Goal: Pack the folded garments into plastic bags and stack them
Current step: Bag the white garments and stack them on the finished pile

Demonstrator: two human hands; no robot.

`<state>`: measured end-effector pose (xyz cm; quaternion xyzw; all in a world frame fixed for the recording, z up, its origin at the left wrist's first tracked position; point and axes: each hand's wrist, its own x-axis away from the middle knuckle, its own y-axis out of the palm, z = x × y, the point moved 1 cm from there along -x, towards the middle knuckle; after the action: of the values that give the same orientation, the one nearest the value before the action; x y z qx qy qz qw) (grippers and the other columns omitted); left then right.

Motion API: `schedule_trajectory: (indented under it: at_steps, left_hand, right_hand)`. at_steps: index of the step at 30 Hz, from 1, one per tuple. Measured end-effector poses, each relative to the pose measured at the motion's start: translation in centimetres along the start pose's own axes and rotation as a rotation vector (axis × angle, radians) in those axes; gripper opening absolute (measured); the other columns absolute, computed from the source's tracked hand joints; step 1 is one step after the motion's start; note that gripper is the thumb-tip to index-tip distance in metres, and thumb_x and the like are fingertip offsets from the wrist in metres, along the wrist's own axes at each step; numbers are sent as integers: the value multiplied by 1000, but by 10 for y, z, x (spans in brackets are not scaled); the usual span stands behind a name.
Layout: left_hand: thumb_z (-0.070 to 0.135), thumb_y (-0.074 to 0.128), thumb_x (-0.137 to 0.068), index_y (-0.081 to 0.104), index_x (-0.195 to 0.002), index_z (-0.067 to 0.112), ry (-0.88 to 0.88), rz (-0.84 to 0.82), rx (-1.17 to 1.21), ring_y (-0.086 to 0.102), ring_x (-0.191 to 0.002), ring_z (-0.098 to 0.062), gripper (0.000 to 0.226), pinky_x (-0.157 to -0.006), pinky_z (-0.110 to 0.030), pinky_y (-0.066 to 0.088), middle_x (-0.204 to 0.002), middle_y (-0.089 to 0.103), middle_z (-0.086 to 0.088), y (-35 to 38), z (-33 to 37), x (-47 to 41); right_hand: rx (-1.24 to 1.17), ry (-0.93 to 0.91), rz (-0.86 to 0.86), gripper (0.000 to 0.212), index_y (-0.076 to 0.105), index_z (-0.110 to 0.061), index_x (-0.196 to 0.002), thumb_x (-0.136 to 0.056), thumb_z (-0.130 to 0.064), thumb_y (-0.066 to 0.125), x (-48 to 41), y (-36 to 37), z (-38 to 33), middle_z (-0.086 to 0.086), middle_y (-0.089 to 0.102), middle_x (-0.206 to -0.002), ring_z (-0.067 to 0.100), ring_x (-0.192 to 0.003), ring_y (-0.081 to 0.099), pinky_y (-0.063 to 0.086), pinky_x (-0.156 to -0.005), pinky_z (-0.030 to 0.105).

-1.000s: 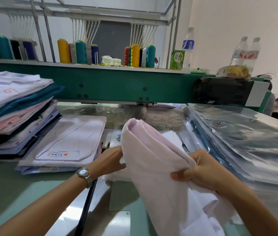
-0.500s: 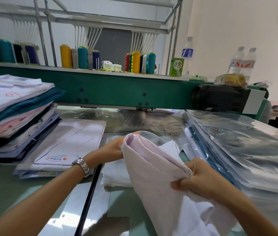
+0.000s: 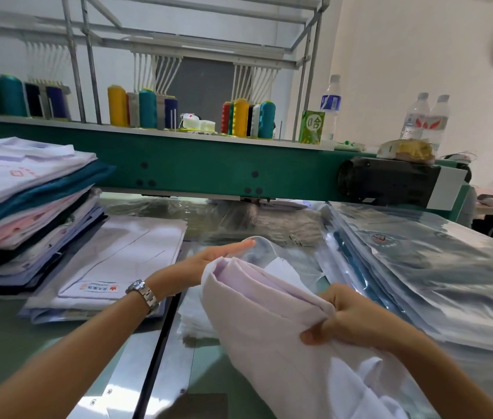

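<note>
A green worktable (image 3: 3, 334) runs under a green machine beam (image 3: 209, 167) lined with thread cones (image 3: 240, 116). The right hand (image 3: 357, 319) pinches a folded pale pink garment (image 3: 263, 322), fingers curled over its edge. Up and left of that grip, the left hand (image 3: 209, 258) holds straight fingers at the mouth of a clear plastic bag (image 3: 272, 249). A stack of bagged garments (image 3: 420, 267) crowds the grip's right; a pile of folded garments (image 3: 27, 207) sits far left.

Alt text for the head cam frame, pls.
Right hand grips a folded pale pink garment; left hand, fingers straight, is at a clear plastic bag. Folded shirts stacked left, bagged shirts right.
</note>
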<state>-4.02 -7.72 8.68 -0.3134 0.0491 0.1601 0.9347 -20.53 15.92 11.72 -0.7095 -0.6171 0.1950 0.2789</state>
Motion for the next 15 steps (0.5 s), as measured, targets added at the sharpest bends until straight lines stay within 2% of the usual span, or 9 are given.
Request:
schedule_trajectory:
  at_steps: [4,8,10,12,15]
  left_hand:
    - [13,65,-93,22,-154,23,38,10,-86,21,-144,4,75,-115,-21,26,-160,18,16,2,2,0]
    - [12,62,-94,18,-155,20,30,12,-125,23,-147,-8,75,-118,-35,26,-161,18,7,3,7,3]
    - [12,61,-95,17,-155,19,20,10,-135,23,-147,-10,75,-118,-37,26,-161,19,6,3,8,4]
    - [14,65,-93,20,-154,22,10,10,-155,28,-145,-10,77,-117,-35,29,-158,26,6,2,8,6]
    - [19,64,-94,35,-150,25,-17,44,-134,53,-127,-13,64,-105,-40,47,-141,54,0,0,6,10]
  right_hand:
    - [-8,-4,-39,11,76,-17,-70,-59,-19,78,-4,-1,0,-5,69,-68,12,-65,64,50,-62,25]
    - [-33,-34,-63,10,74,-15,-69,-61,-19,80,-5,-2,6,0,67,-71,16,-68,63,50,-65,29]
    - [-28,-20,-68,13,74,-14,-69,-61,-20,81,-7,-1,7,2,67,-71,17,-69,63,50,-65,30]
    - [-11,16,-54,17,75,-12,-72,-59,-22,82,-10,-1,8,4,68,-73,18,-69,65,51,-67,32]
    - [34,100,2,22,75,-11,-67,-53,-26,82,-14,-5,11,3,68,-69,18,-65,64,50,-65,31]
